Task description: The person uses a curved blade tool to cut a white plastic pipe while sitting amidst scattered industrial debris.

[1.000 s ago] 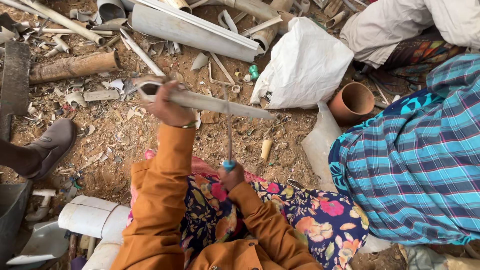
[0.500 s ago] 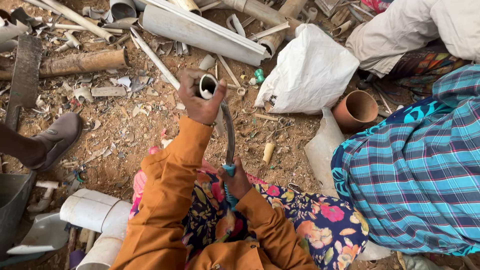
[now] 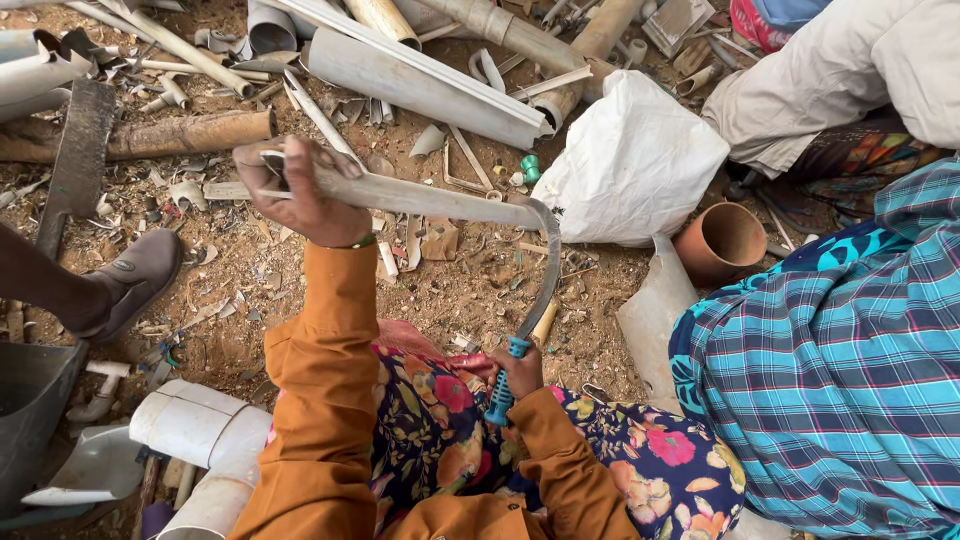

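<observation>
My left hand [image 3: 300,195] is raised over the dirt ground and grips one end of a long flat grey plastic pipe strip [image 3: 435,201], held roughly level and pointing right. My right hand [image 3: 520,367] sits low over my flowered lap, closed on the blue handle of a curved sickle knife [image 3: 551,272]. The blade arcs up and its tip meets the right end of the strip. Both my sleeves are orange.
A white sack [image 3: 630,160] and an orange clay-coloured pipe stub [image 3: 720,242] lie ahead on the right. A person in blue checked cloth [image 3: 830,370] sits close on the right, and another person's grey shoe [image 3: 130,280] is at the left. Long grey pipes [image 3: 420,70] and offcuts litter the ground; white pipes [image 3: 190,430] lie bottom left.
My left hand has swung the strip from end-on back to level and shifted left. The sickle blade now meets the strip's right end.
</observation>
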